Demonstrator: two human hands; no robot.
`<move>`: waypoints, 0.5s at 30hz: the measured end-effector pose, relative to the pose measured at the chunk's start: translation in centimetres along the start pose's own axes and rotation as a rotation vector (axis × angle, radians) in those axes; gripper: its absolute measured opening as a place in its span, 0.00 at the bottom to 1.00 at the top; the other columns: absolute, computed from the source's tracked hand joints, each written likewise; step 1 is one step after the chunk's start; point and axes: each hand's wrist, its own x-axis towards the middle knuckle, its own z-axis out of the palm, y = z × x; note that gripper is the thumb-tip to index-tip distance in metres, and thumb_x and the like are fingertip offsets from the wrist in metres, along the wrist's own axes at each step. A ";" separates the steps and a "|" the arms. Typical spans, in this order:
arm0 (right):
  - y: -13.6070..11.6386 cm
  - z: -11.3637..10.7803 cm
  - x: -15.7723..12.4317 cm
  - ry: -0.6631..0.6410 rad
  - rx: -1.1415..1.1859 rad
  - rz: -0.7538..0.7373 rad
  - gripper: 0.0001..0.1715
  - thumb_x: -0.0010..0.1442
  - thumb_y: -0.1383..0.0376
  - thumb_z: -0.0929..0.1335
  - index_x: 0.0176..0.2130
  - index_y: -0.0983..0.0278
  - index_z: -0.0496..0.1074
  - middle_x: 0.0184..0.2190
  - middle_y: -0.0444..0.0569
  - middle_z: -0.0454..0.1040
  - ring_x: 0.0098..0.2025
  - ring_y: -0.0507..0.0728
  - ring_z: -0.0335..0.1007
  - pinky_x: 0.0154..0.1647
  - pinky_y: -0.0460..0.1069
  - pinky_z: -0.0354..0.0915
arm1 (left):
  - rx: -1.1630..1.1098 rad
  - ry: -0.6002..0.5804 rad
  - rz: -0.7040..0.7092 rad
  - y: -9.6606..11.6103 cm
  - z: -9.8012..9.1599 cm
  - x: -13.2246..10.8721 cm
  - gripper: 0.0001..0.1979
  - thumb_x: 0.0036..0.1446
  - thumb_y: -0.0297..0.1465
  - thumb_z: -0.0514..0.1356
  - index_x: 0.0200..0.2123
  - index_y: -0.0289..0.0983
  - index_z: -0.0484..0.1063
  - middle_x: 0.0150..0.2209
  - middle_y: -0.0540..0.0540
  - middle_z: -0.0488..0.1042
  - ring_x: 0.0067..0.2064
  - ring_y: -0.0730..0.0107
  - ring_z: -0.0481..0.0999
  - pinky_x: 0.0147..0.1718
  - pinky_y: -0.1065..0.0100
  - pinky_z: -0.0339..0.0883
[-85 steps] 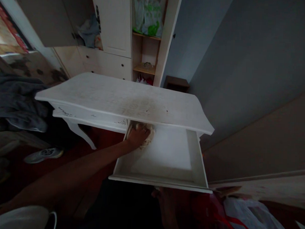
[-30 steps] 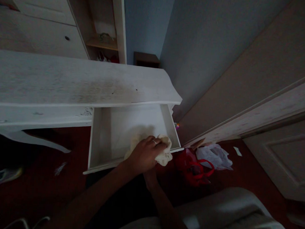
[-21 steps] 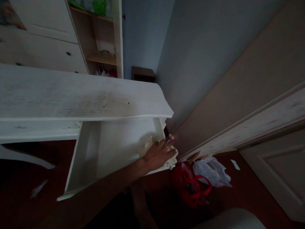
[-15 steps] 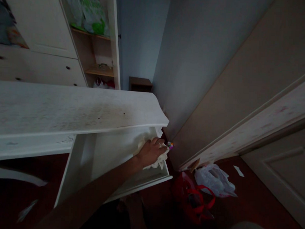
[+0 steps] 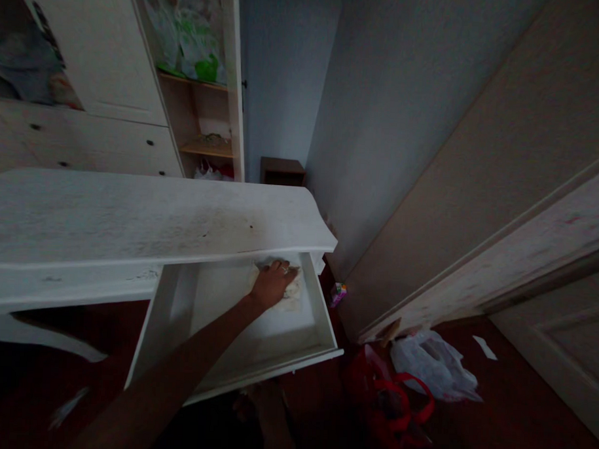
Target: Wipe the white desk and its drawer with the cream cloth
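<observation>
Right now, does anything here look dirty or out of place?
Yes: a dark, smudgy patch stains the white, wavy-edged tabletop above the open white drawer, odd against its paler surface. A crumpled, translucent plastic bag lies on the dark red floor.

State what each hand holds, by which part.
Left hand lies over the middle of a cloth, grip unclear; right hand is below the drawer, its hold hidden.

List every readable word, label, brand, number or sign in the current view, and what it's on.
None readable.
Plastic bag on the cabinet shelf: green lettering, too blurred to quote.
Small pink-purple box by the wall: too small to read any print.
Cloth and drawer: no lettering visible.
</observation>
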 end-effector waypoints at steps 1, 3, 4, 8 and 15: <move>0.2 0.0 0.1 -0.002 -0.001 0.016 0.20 0.63 0.52 0.68 0.41 0.67 0.74 0.34 0.47 0.76 0.31 0.52 0.73 0.32 0.49 0.71 | 0.006 0.001 -0.037 -0.8 -0.1 -0.6 0.32 0.54 0.26 0.61 0.63 0.44 0.60 0.63 0.35 0.63 0.60 0.47 0.62 0.52 0.47 0.63; 0.5 -0.1 0.2 0.009 0.008 0.028 0.25 0.56 0.45 0.70 0.31 0.65 0.75 0.24 0.46 0.75 0.23 0.52 0.71 0.25 0.48 0.68 | 0.027 0.022 -0.134 -2.6 -0.3 -1.7 0.32 0.55 0.27 0.59 0.64 0.44 0.59 0.63 0.36 0.63 0.61 0.48 0.62 0.55 0.46 0.59; 0.5 -0.2 0.2 0.020 0.016 0.024 0.28 0.51 0.42 0.71 0.28 0.65 0.75 0.21 0.46 0.75 0.21 0.53 0.70 0.23 0.48 0.66 | 0.042 0.036 -0.182 -3.6 -0.5 -2.4 0.32 0.56 0.27 0.58 0.64 0.44 0.59 0.62 0.36 0.64 0.61 0.47 0.62 0.56 0.46 0.58; 0.2 -0.1 -0.4 0.051 0.058 -0.011 0.32 0.41 0.37 0.72 0.25 0.63 0.76 0.18 0.50 0.75 0.20 0.56 0.70 0.21 0.48 0.65 | 0.090 0.032 -0.318 -6.9 -1.7 -5.5 0.30 0.59 0.33 0.56 0.65 0.41 0.58 0.53 0.34 0.72 0.56 0.45 0.68 0.52 0.49 0.61; -0.4 0.8 -1.0 0.061 0.167 0.013 0.41 0.36 0.34 0.72 0.28 0.68 0.77 0.20 0.54 0.77 0.19 0.51 0.68 0.20 0.44 0.63 | 0.168 -0.004 -0.455 -9.0 -4.1 -11.7 0.21 0.62 0.31 0.50 0.56 0.36 0.68 0.48 0.31 0.72 0.49 0.40 0.71 0.37 0.53 0.69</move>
